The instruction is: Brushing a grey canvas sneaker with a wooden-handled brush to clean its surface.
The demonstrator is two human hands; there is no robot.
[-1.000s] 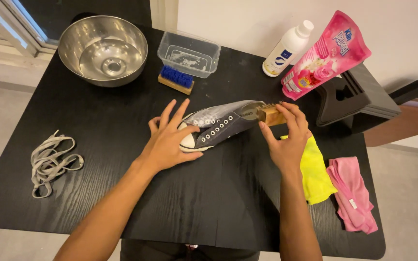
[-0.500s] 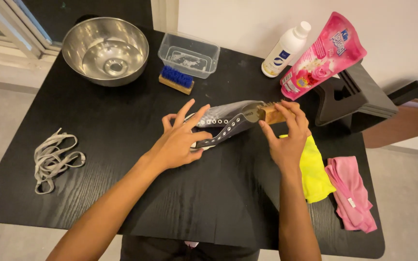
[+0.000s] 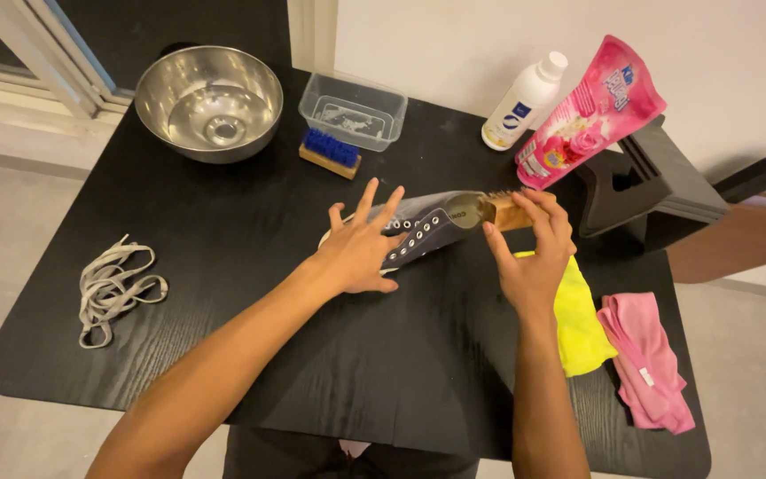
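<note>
In the head view, we see our left hand (image 3: 361, 253) lying spread over the toe end of a dark lace-less sneaker (image 3: 427, 222), its fingers (image 3: 372, 191) wide apart and pressing the shoe down rather than gripping it. A second ago this hand lay flatter and further along the eyelets; half a second ago its fingers were lifted and curled; now it has settled nearer the toe, leaving the ankle opening bare.

Our right hand (image 3: 534, 257) is closed on a wooden brush (image 3: 503, 211), pinched between thumb and fingertips, bristle side at the heel opening. It has hardly shifted across the three pictures. We judge that the shoe has been steadied again for brushing at the heel.

The sneaker lies on its side in the middle of the black worktop (image 3: 250, 355). Behind it stand a steel bowl (image 3: 209, 102), a clear plastic tub (image 3: 352, 111) with a blue-bristled brush (image 3: 331, 153) just in front, a white bottle (image 3: 525, 99) and a pink refill pouch (image 3: 591, 111). A bundle of grey laces (image 3: 113, 288) lies well apart to the left. A yellow cloth (image 3: 582, 324) and a pink cloth (image 3: 649, 364) lie beside our right wrist. Nothing crowds the shoe; the pouch leans nearest the brush.
</note>
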